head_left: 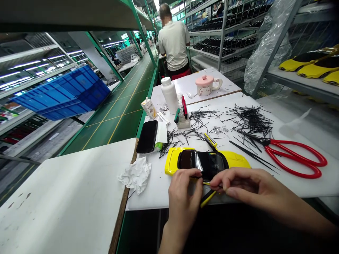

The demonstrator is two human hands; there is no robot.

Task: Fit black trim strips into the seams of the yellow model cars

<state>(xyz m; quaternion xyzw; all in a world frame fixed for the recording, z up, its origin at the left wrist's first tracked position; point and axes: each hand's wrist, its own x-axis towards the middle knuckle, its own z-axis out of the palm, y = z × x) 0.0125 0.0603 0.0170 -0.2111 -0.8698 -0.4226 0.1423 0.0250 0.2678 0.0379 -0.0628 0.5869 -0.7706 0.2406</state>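
Note:
A yellow model car (237, 159) with a black roof and dark windows lies on the white table. One door (211, 142) stands open on its far side, and another yellow door (208, 198) sticks out on the near side. My left hand (182, 192) grips the car's near edge, index finger on top and thumb below. Close by, my right hand (246, 185) is closed in a pinch at the near door opening; what lies between its fingertips is too small to name. Red-handled scissors (296, 155) rest to the right, their blades pointing at the black strips (251, 120).
Behind the car stand a pen holder (183, 121), a white bottle (170, 95), a small carton (149, 108) and a lidded pink mug (204, 85). A phone (147, 137) and crumpled tissue (136, 175) lie left. A green conveyor (127, 102) runs alongside; a person (173, 44) sits ahead.

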